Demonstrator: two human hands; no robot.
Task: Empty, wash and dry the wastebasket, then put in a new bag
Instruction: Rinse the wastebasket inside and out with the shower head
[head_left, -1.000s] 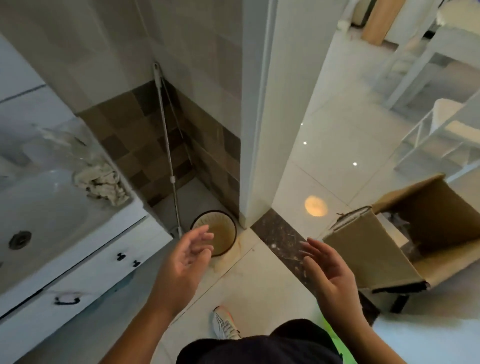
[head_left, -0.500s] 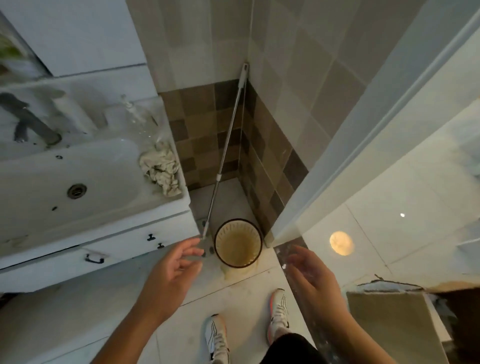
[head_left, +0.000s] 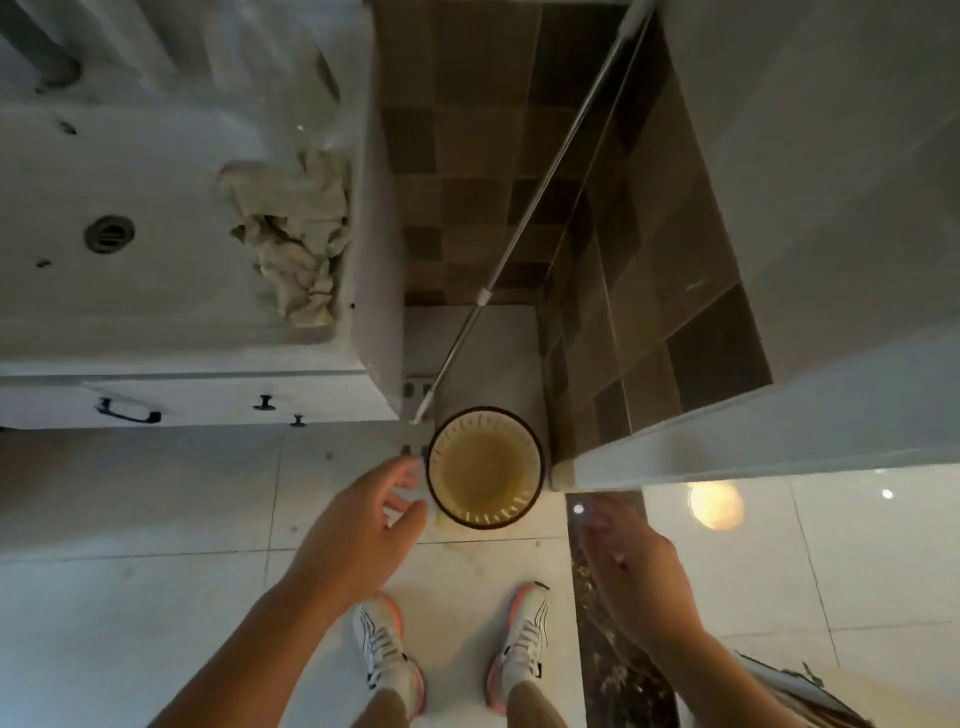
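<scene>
Wastebasket (head_left: 485, 467): 1, round, dark rim, pale slatted wall, standing upright on the floor (head_left: 156, 519) in the far corner between the cabinet (head_left: 208, 400) and the tiled wall (head_left: 649, 291). No bag or litter shows inside; the bottom looks yellowish, possibly stained.

Left hand (head_left: 358, 525): fingers loosely spread, holding nothing, fingertips just beside the left edge of the rim; contact cannot be told. Half a second earlier it hung lower and further from the basket, so the reach is closing.

Right hand (head_left: 631, 558): blurred, fingers relaxed and empty, near the basket's right side but apart from it.

View: 1 second ago the camera looked out toward the doorway and a cardboard box; it now looks straight down over the basket, both shoes (head_left: 384, 649) planted just short of it. Judgement: the person has stepped up and is about to lift the basket, the opening step of emptying and washing.

Other items: mop handle (head_left: 540, 213) leaning in the corner, its lower end beside the basket; crumpled cloth (head_left: 291, 239) on the sink (head_left: 104, 171) edge, far left.
</scene>
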